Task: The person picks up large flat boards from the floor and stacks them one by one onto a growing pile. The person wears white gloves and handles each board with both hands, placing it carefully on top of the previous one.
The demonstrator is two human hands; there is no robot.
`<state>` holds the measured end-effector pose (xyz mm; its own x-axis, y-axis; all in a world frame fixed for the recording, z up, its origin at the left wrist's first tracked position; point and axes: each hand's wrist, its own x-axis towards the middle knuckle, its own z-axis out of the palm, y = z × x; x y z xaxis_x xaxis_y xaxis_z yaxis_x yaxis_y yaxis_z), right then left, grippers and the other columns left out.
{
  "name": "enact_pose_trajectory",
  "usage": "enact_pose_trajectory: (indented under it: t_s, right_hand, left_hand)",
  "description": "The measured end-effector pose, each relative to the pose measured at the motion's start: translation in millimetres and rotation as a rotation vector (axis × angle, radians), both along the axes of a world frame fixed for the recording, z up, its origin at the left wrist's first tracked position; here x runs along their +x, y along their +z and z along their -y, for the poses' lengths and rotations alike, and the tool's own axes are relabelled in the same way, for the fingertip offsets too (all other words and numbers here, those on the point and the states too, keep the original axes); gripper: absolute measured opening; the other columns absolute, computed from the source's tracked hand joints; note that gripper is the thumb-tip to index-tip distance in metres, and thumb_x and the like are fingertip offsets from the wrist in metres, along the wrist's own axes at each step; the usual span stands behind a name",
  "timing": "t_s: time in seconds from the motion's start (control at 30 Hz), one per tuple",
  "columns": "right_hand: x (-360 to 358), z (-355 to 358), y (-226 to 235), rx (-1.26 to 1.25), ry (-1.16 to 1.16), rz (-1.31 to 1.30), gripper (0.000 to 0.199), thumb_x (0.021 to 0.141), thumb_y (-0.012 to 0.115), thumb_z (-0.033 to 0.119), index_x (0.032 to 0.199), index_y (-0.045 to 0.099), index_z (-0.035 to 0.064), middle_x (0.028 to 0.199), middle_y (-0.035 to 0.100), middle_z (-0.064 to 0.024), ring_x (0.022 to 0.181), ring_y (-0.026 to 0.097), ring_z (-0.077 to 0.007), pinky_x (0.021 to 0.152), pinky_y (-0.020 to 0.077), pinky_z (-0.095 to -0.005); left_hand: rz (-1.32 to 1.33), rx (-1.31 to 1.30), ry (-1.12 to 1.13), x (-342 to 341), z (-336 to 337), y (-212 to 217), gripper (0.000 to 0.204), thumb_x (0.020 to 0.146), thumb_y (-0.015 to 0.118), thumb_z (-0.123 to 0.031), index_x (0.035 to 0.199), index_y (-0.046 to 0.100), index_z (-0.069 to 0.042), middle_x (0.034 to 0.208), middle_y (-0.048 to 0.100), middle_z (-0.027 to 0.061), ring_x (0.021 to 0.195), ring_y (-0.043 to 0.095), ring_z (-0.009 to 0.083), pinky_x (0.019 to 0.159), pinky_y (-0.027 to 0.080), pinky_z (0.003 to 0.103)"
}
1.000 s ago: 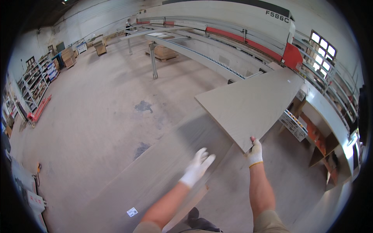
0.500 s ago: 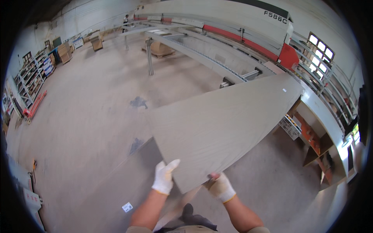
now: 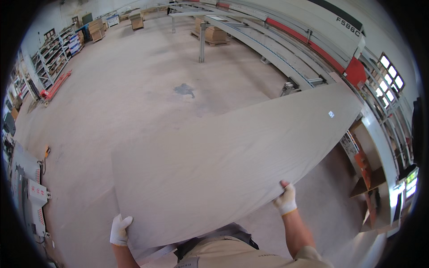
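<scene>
A large grey-brown flat board (image 3: 223, 156) with a small white label near its far right corner spreads out in front of me. My left hand (image 3: 119, 230), in a white glove with a yellow cuff, grips its near left edge, thumb out over the top. On the near right edge my right hand (image 3: 286, 199), gloved in white with bare fingertips showing, is closed round the rim. The fingers beneath the board are hidden. The board's far end reaches the table by the long machine (image 3: 330, 76).
A metal-framed table (image 3: 263, 49) runs away along the machine. At right stands an open wooden shelf unit (image 3: 368, 165). A grey machine cabinet (image 3: 38, 192) is at lower left; a red pallet jack (image 3: 56, 85) and racks (image 3: 53, 62) stand farther off.
The board has swung, its near end moving left and toward me. My left hand has gone left and down with its edge; my right hand has slid farther along the right edge.
</scene>
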<state>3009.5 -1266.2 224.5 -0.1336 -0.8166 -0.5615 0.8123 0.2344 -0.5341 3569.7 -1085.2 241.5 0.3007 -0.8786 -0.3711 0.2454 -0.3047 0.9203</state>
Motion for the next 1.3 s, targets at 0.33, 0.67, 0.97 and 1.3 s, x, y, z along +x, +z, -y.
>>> enact_pose_trajectory:
  t_s: [0.33,0.67,0.97,1.3]
  right_hand:
    - [109,-117,-131,0.124,0.147,0.166,0.026,0.077,0.059,0.002,0.102,0.061,0.0003,0.110,0.063,-0.0165,0.109,0.059,-0.0393,0.105,0.0459,-0.0607]
    - [171,-172,-101,0.257,0.681,0.182,0.038,0.087,0.068,0.005,0.123,0.059,0.0004,0.121,0.064,-0.0178,0.118,0.059,-0.0349,0.098,0.0504,-0.0469]
    - [-85,-15,-84,-0.116,0.011,-0.210,0.063,0.095,0.057,0.042,0.146,0.045,0.0070,0.147,0.052,-0.0153,0.138,0.046,-0.0370,0.115,0.0358,-0.0549]
    - [-287,131,-50,-0.148,-0.247,-0.473,0.050,0.101,0.053,0.038,0.138,0.056,0.0042,0.139,0.060,-0.0117,0.128,0.056,-0.0309,0.111,0.0440,-0.0455]
  left_hand:
    - [0.735,0.511,-0.063,71,-63,-46,0.057,0.094,0.062,-0.041,0.124,0.062,0.007,0.131,0.062,0.0282,0.123,0.057,0.0444,0.104,0.046,0.047]
    - [1.320,-0.184,-0.414,-92,176,-37,0.055,0.095,0.061,-0.043,0.129,0.061,0.000,0.142,0.055,0.0232,0.140,0.043,0.0409,0.120,0.029,0.051]
    - [1.232,0.206,-0.648,-220,374,-28,0.064,0.103,0.034,-0.054,0.129,0.061,-0.001,0.127,0.067,0.0211,0.120,0.062,0.0405,0.104,0.047,0.051]
    - [1.231,0.277,-0.655,-235,392,-32,0.079,0.104,0.021,-0.060,0.110,0.076,-0.003,0.114,0.073,0.0205,0.109,0.068,0.0381,0.095,0.052,0.051]
